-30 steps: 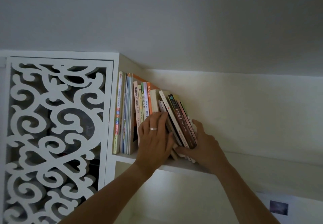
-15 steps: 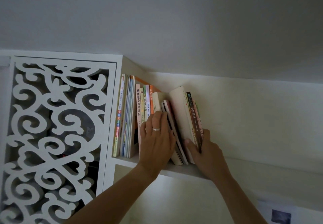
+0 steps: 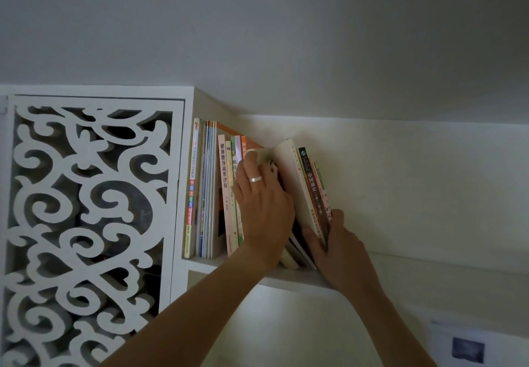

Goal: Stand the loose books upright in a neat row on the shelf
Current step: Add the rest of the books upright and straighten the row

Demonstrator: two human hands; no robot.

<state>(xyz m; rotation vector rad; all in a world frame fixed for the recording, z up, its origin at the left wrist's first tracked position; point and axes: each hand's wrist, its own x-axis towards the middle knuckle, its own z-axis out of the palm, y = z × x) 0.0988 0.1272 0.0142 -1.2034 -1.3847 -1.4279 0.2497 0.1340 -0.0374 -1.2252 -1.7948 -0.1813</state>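
On the white shelf [image 3: 289,281], the left hand [image 3: 264,209] lies flat against upright books [image 3: 229,195]. At its 3 o'clock, the right hand [image 3: 337,249] grips the leaning books [image 3: 303,189]. A fretwork panel [image 3: 86,223] sits at 9 o'clock.

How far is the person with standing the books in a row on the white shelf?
Done: the thin colourful books at the left end stand upright against the white cabinet side. In hand: the left hand rests flat on the middle spines, and the right hand grips the cream and dark brown books, which lean left. Left: straighten that leaning group and close it up on the white shelf.
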